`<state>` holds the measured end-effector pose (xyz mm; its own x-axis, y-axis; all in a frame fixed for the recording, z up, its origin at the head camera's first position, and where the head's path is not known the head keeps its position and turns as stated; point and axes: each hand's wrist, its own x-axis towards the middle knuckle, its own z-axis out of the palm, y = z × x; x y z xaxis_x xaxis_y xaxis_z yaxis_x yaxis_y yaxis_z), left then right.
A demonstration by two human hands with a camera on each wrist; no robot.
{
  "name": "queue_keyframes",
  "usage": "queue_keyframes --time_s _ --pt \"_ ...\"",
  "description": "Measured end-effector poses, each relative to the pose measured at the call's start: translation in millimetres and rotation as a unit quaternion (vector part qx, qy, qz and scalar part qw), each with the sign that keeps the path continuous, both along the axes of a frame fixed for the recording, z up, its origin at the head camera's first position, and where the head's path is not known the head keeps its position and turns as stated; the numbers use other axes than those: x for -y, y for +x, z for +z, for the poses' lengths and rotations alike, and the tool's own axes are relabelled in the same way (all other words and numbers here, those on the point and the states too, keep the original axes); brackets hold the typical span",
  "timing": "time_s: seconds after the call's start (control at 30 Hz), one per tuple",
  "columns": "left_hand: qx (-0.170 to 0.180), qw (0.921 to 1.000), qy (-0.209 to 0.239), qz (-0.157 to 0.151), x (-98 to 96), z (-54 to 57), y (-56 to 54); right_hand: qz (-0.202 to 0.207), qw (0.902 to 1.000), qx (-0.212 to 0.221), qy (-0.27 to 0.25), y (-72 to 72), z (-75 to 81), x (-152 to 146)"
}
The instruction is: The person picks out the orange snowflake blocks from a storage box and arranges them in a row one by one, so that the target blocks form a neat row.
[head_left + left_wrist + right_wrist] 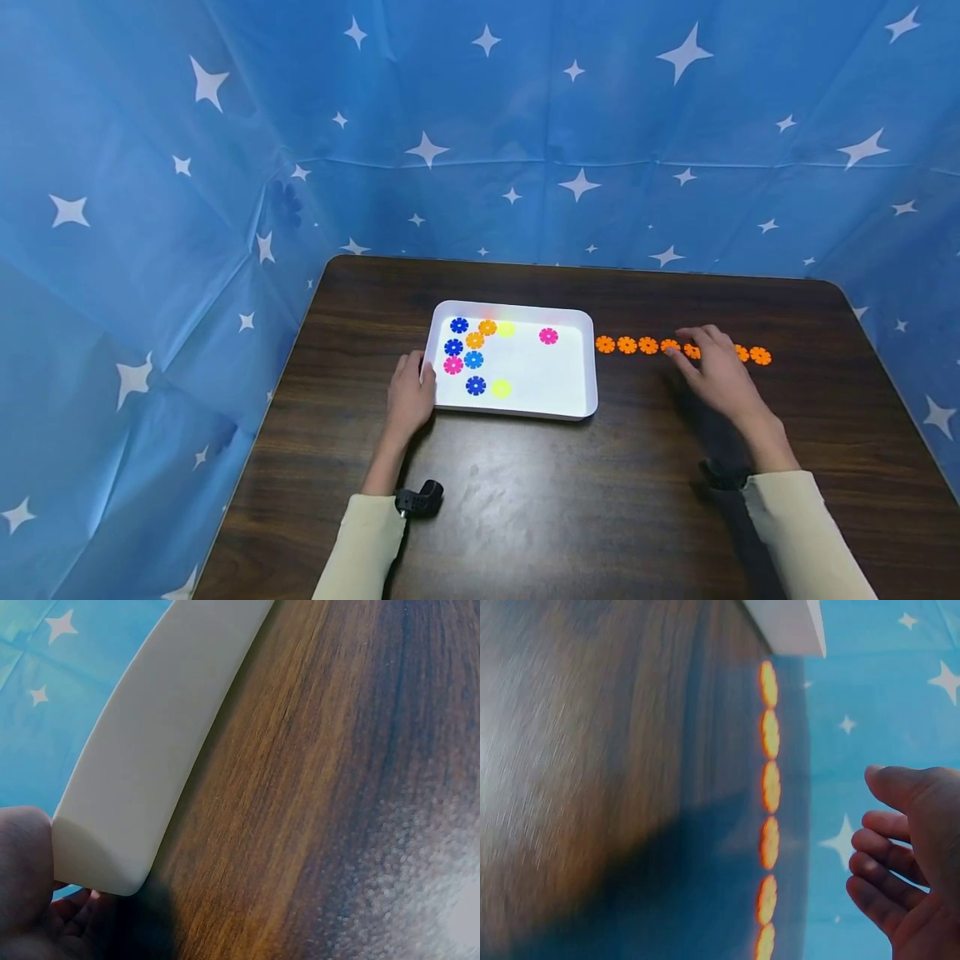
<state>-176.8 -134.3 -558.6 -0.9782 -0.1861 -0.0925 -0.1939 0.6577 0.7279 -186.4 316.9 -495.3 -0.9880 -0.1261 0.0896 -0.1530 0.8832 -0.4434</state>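
Note:
A white rectangular tray point(543, 379) lies on the dark wooden table with several coloured flower-shaped discs in it. My left hand point(410, 396) grips its left end; in the left wrist view the thumb point(24, 859) lies at the tray's rim and other fingers show below the corner. From the tray's right side runs a straight row of orange flower-shaped discs point(626, 345). Over that row is my right hand point(720, 371), hiding part of it. Its fingers point(889, 855) are loosely bent with nothing between them and the thumb, apart from the discs in the right wrist view.
Inside the tray, dark blue point(476, 386), pink point(453, 365), yellow point(501, 389) and orange discs point(475, 340) sit mostly at the left, with one pink disc point(548, 336) farther right. A blue star-patterned cloth point(487, 100) hangs behind the table point(517, 500).

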Motion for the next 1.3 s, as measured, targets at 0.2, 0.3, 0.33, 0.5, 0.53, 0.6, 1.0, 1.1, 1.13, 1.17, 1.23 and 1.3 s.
queue_keyframes --time_s 0.2,0.3,0.33,0.5,0.53,0.6,1.0,1.1,1.13,1.17,1.23,1.3 --pt "-0.004 1.0 -0.003 0.002 0.7 0.2 -0.1 0.02 0.9998 0.006 -0.006 -4.7 3.4 20.7" --pt "-0.004 1.0 -0.005 0.003 1.0 0.0 -1.3 0.025 0.9996 0.012 -0.008 -7.4 4.6 32.2" --pt "-0.002 1.0 -0.006 0.002 0.9 -0.3 -1.8 0.025 0.9995 0.015 -0.01 -8.2 4.8 36.3" --pt "0.0 1.0 -0.007 0.004 0.8 -2.6 -2.1 0.037 0.9987 0.031 -0.019 -11.2 3.8 57.1" --pt "0.002 1.0 -0.007 0.004 0.8 -3.2 -1.7 0.04 0.9985 0.034 -0.019 -11.6 3.2 60.8" --pt "0.004 1.0 -0.006 0.005 1.0 -4.3 -0.9 0.048 0.998 0.037 -0.019 -12.5 2.8 68.6" --pt "-0.006 1.0 -0.003 0.001 1.8 -5.1 1.2 0.086 0.9955 0.03 -0.026 -19.2 6.9 108.2" --pt "-0.008 1.0 -0.004 0.001 2.2 -5.0 1.1 0.097 0.9946 0.028 -0.024 -21.0 9.6 118.1" --pt "-0.009 1.0 -0.004 0.001 2.2 -5.2 0.9 0.101 0.9943 0.024 -0.023 -21.5 10.7 121.4" --pt "-0.009 0.9999 -0.003 0.001 2.2 -5.1 0.7 0.105 0.994 0.02 -0.022 -22.0 11.8 124.7" --pt "-0.011 0.9999 -0.001 0.002 2.0 -4.6 0.4 0.113 0.9933 0.013 -0.022 -23.6 13.2 131.1" --pt "-0.011 0.9999 0.001 0.002 1.6 -4.1 -0.2 0.119 0.9926 0.013 -0.021 -25.7 13.7 137.3"
